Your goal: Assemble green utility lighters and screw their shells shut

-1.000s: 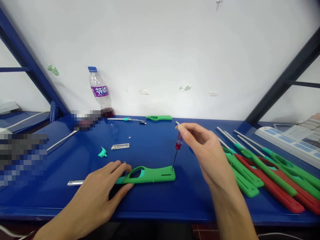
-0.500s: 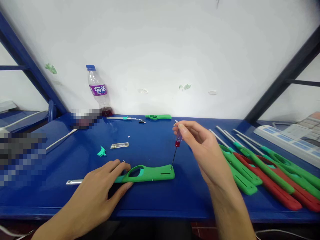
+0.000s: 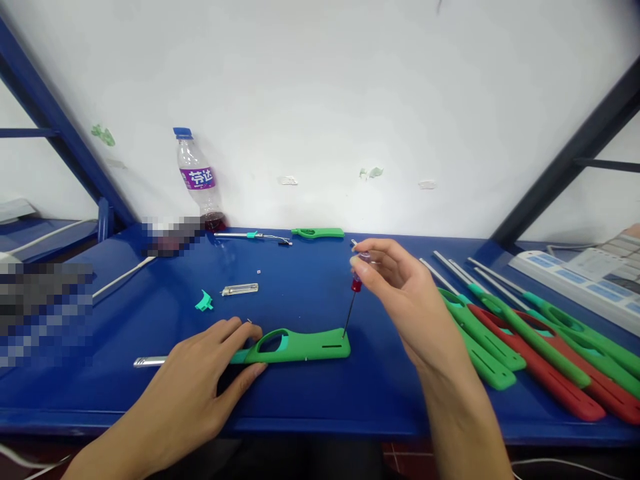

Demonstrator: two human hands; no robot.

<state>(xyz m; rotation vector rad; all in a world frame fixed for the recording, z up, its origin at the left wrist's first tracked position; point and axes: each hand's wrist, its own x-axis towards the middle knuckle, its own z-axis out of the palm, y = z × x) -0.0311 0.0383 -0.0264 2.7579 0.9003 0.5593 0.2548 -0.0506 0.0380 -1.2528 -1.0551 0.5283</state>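
Note:
A green long-necked lighter [image 3: 305,346] lies flat near the front of the blue table, its metal tube pointing left. My left hand [image 3: 213,373] is closed around its neck, thumb on the near side and fingers on the far side. Between the thumb and fingers of my right hand [image 3: 400,287] is a screwdriver [image 3: 356,285] with a clear and red handle. Its thin shaft slants down, and the tip meets the hole at the lighter's right end. Behind the left hand lie a teal trigger piece [image 3: 205,301] and a clear fuel tank [image 3: 240,289].
Several green and red lighters [image 3: 530,347] lie in a pile at the right, beside a white power strip [image 3: 575,280]. Along the wall are a metal tube with wires [image 3: 235,235], a green half shell [image 3: 318,233] and a plastic bottle [image 3: 197,177]. A white cable [image 3: 123,278] crosses the left side.
My right fingers have shifted their grip on the screwdriver handle, which now shows less above them. The screwdriver tip stays at the same hole, and my left hand keeps its place on the lighter.

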